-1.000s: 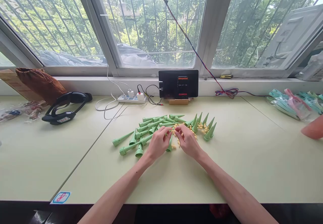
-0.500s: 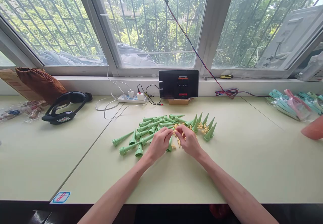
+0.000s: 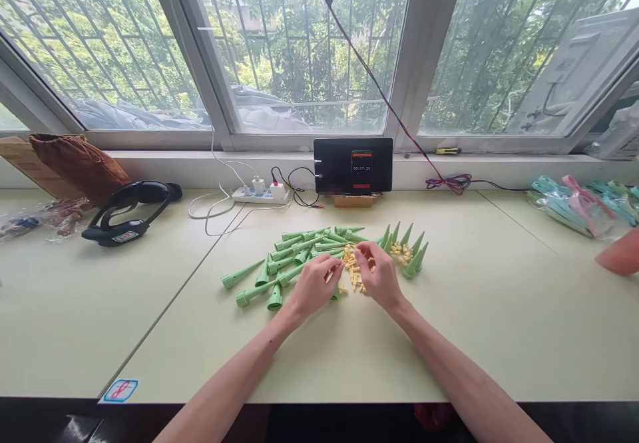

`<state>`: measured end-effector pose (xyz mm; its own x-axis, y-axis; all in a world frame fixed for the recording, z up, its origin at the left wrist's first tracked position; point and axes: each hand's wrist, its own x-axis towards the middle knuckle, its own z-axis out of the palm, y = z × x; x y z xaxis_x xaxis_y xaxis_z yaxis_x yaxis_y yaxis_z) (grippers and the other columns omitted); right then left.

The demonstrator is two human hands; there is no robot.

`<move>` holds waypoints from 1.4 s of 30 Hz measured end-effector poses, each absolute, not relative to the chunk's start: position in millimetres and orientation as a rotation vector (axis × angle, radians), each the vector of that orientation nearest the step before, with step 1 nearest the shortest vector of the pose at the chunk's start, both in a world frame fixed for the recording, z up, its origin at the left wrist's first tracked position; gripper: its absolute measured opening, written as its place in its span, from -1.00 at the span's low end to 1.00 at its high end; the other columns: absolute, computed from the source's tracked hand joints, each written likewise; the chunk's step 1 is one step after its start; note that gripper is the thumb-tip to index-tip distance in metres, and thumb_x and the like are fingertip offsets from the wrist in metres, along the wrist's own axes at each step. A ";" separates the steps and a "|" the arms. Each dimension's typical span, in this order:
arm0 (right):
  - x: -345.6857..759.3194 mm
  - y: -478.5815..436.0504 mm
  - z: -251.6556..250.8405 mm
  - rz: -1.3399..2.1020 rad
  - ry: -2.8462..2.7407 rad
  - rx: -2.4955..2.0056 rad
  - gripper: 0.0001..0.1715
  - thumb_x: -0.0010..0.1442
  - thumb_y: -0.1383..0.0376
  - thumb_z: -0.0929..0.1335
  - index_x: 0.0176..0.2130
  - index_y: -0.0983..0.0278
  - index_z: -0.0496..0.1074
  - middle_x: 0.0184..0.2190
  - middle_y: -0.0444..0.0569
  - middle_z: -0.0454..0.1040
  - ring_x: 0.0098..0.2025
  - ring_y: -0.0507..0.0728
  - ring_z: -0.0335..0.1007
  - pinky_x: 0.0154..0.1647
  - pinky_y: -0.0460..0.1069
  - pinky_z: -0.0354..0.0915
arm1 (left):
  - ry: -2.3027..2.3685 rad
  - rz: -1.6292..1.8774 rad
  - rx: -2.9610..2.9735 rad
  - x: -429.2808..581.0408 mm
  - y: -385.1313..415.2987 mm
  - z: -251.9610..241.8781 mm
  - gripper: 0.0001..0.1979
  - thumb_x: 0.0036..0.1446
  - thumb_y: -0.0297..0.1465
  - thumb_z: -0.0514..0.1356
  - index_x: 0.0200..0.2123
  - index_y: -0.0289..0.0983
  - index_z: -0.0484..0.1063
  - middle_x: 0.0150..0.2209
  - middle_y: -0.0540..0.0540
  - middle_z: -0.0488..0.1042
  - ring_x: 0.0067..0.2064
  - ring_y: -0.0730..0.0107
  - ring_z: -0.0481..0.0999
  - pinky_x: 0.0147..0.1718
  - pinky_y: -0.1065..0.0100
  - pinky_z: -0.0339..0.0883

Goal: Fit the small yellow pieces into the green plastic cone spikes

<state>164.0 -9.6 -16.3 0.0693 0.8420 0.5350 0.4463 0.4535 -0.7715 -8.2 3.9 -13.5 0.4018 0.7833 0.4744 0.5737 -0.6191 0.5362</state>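
My left hand (image 3: 318, 282) is closed in a pinch beside the pile of green plastic spikes (image 3: 286, 277). Whatever sits between its fingertips is too small to make out. A green spike (image 3: 335, 295) lies partly hidden beneath this hand. My right hand (image 3: 379, 277) hovers over the loose small yellow plastic pieces (image 3: 355, 277), its thumb and forefinger curled together at the tips. I cannot make out what they hold. Right of it, several green spikes (image 3: 414, 263) stand point up, with more yellow pieces (image 3: 399, 251) among them.
Behind the pile, a black tablet (image 3: 329, 167) showing a timer leans on a small stand. A power strip (image 3: 262, 195) with cables, a black headset (image 3: 130, 213) and a brown pouch (image 3: 82, 167) are to the left. Bagged plastic items (image 3: 574, 207) lie far right.
My hands have come apart from fingertip contact. The right one has moved slightly right and up, uncovering more yellow pieces; the left one has barely moved.
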 end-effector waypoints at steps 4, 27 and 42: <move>163.4 -9.7 -16.0 0.417 -1.560 -1.158 -0.80 0.36 0.20 0.23 -0.18 0.24 0.38 -0.32 -0.03 0.46 -0.34 0.09 0.37 -0.37 -0.03 0.33 | 1.202 0.900 2.492 -9.8 1.9 -14.4 -0.77 0.29 -0.33 0.08 -0.30 -0.22 0.52 -0.43 -0.03 0.32 -0.50 0.48 0.24 -0.48 0.39 0.17; 161.9 -9.6 -17.6 0.407 -1.572 -1.157 -0.79 0.36 0.20 0.23 -0.18 0.25 0.39 -0.29 -0.01 0.48 -0.32 0.10 0.39 -0.35 -0.02 0.35 | 1.118 0.774 2.446 -8.9 -2.4 -14.3 -0.83 0.21 -0.38 0.11 -0.31 -0.21 0.51 -0.39 -0.07 0.36 -0.47 0.42 0.34 -0.48 0.38 0.26; 161.7 -10.4 -16.6 0.478 -1.588 -1.156 -0.78 0.37 0.20 0.22 -0.20 0.24 0.38 -0.37 -0.06 0.46 -0.40 0.07 0.36 -0.40 -0.05 0.31 | 1.252 1.254 2.074 -10.7 8.5 -9.5 -0.81 0.30 -0.35 0.07 -0.17 -0.21 0.49 -0.21 -0.09 0.38 -0.42 0.51 0.39 -0.53 0.46 0.30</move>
<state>161.7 -10.4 -16.6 0.0334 0.8577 0.5130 0.4321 0.4504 -0.7813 -10.7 8.5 -9.5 0.1918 0.8532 0.4850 0.4833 -0.5122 0.7100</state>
